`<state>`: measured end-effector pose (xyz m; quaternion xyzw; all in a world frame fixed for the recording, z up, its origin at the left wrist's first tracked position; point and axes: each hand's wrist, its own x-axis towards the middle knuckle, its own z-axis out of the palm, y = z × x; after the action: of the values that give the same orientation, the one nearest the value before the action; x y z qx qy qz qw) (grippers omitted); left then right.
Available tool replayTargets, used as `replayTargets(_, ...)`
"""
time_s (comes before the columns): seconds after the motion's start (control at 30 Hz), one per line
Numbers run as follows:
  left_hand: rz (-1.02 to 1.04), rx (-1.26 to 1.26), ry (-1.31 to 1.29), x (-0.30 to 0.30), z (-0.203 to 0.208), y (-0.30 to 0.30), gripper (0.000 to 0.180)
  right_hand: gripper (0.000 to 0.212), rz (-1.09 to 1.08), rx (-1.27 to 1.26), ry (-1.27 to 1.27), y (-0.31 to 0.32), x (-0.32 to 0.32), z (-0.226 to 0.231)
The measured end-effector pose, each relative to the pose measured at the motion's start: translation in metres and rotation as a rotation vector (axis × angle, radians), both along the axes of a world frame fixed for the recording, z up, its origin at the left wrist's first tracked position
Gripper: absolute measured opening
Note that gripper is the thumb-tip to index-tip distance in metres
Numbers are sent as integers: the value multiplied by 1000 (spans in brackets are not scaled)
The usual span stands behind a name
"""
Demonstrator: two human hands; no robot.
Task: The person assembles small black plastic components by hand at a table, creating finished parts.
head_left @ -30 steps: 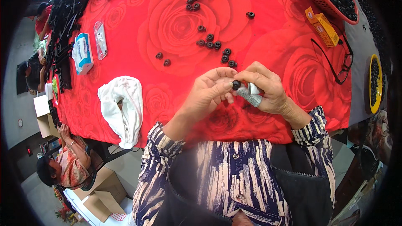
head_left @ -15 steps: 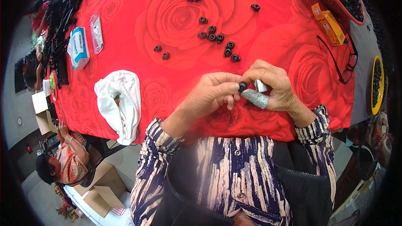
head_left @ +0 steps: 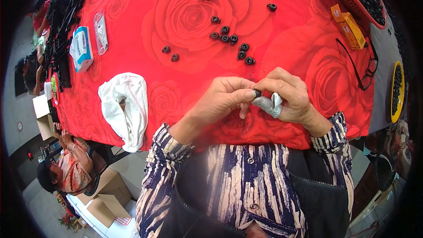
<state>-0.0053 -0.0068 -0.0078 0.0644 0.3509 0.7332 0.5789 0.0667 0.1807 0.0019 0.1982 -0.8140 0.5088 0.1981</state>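
Note:
Over the near edge of the red cloth, my two hands meet fingertip to fingertip. Between the thumb and fingers of my left hand [head_left: 222, 96] is a small black round part [head_left: 257, 93], mostly covered by the fingers. My right hand [head_left: 288, 94] is closed against the same part, its thumb wrapped in a grey covering [head_left: 266, 105]. A small silvery-white piece [head_left: 276, 100] sticks out of the right hand's curled fingers; its kind is hidden. Just beyond the hands, several like black parts [head_left: 249, 61] lie loose on the cloth.
A red basket [head_left: 352, 1] of black parts stands far right, near an orange box [head_left: 350, 28] and glasses [head_left: 367, 79]. A yellow tray [head_left: 398, 67] sits at right. White cloth [head_left: 128, 114] and a tissue pack [head_left: 82, 49] lie left. Another person [head_left: 72, 167] sits at left.
The black part has turned and is now more hidden between my fingertips. My right hand has shifted slightly, and the silvery-white piece in it has tilted more upright.

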Motion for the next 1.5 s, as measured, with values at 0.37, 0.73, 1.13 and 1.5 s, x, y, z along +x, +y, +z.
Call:
replayTargets(0.37, 107, -43, 24, 10, 7, 6, 23, 40, -80, 195, 295, 1, 2, -3)
replayTargets(0.73, 215, -128, 313, 10, 13, 7, 18, 43, -107, 423, 119, 16, 6, 2)
replayTargets(1.13, 247, -93, 257, 7, 12, 5, 19, 35, -45, -38, -402, 19, -1, 11)
replayTargets(1.5, 152, -103, 142, 6, 8, 7, 22, 27, -69, 136, -310, 16, -2, 7)
